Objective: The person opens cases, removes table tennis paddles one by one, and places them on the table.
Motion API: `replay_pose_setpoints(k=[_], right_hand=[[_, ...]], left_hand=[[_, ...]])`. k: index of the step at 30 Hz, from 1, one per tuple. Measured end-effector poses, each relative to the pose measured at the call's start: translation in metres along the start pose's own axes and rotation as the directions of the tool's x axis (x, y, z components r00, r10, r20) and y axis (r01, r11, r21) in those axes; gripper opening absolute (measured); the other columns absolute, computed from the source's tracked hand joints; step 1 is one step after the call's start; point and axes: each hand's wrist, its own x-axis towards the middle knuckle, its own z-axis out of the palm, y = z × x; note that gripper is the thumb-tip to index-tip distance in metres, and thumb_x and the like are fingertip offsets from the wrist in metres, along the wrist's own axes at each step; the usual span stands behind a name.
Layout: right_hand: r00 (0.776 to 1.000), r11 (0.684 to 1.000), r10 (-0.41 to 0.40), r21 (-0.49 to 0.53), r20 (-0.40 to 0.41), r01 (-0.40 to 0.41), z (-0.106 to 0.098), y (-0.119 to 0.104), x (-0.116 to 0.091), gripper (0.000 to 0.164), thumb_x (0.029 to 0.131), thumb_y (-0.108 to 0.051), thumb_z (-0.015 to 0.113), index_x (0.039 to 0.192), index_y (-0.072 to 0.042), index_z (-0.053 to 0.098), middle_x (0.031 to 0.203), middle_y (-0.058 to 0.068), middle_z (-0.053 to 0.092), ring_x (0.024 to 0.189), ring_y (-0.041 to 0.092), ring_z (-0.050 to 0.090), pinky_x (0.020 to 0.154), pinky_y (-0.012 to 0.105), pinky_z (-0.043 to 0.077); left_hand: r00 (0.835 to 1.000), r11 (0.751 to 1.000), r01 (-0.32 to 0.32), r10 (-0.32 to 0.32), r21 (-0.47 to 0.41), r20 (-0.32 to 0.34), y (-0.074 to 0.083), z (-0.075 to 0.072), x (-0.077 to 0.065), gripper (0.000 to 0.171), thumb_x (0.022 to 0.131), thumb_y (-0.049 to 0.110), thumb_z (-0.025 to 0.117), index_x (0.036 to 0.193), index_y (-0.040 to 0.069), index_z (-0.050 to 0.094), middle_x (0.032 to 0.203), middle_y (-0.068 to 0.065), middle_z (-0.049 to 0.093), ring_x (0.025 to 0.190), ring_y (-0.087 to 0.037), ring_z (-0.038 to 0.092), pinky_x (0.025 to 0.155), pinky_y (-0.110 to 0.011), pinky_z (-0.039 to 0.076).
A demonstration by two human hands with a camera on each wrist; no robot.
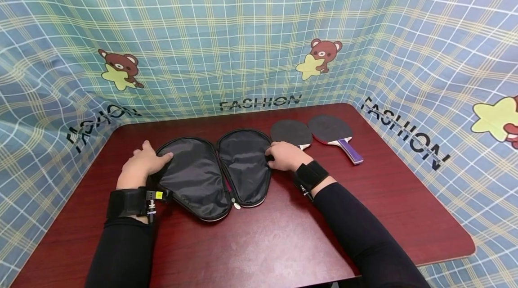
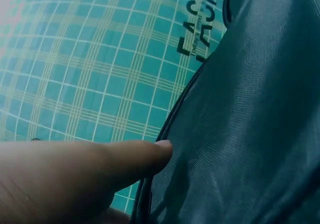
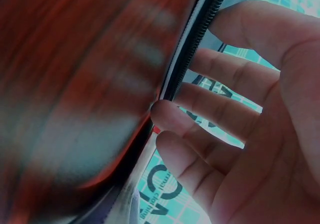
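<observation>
A black zip-up table tennis bat case lies spread on the table, its two rounded halves side by side. A silver zip pull hangs at its near end, and a strip of red shows along the middle seam. At the outer left edge, my left hand holds the case, thumb laid over the rim. My right hand grips the opposite edge; in the right wrist view its fingertips meet the zip edge. Some left fingers are hidden behind the case.
Two table tennis bats with black faces lie at the back right: a nearer bat, its handle mostly covered by my right hand, and another bat with a purple handle. Checked cloth walls in the dark red table at the back and sides.
</observation>
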Motion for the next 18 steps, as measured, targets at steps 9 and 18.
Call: replay_pose_setpoints(k=[9, 18], right_hand=[[1.0, 1.0, 0.0, 0.002, 0.014, 0.0, -0.002, -0.002, -0.001, 0.031, 0.087, -0.026, 0.062, 0.116, -0.014, 0.066, 0.113, 0.006, 0.06, 0.107, 0.02, 0.057, 0.095, 0.035, 0.044], [1.0, 1.0, 0.01, 0.003, 0.017, -0.01, -0.002, -0.002, -0.001, 0.031, 0.088, -0.025, 0.061, 0.117, -0.015, 0.066, 0.112, 0.005, 0.06, 0.106, 0.019, 0.057, 0.095, 0.035, 0.044]], left_hand=[[0.987, 0.986, -0.161, 0.16, -0.039, -0.014, 0.013, 0.002, 0.002, 0.093, 0.091, 0.054, 0.043, 0.145, -0.008, -0.001, 0.139, -0.042, 0.017, 0.12, -0.056, 0.032, 0.091, -0.061, 0.035], [0.953, 0.912, -0.297, 0.265, -0.283, -0.146, 0.027, -0.011, -0.008, 0.077, 0.091, 0.026, 0.044, 0.15, 0.009, -0.004, 0.14, -0.033, 0.031, 0.109, -0.042, 0.046, 0.083, -0.051, 0.04]])
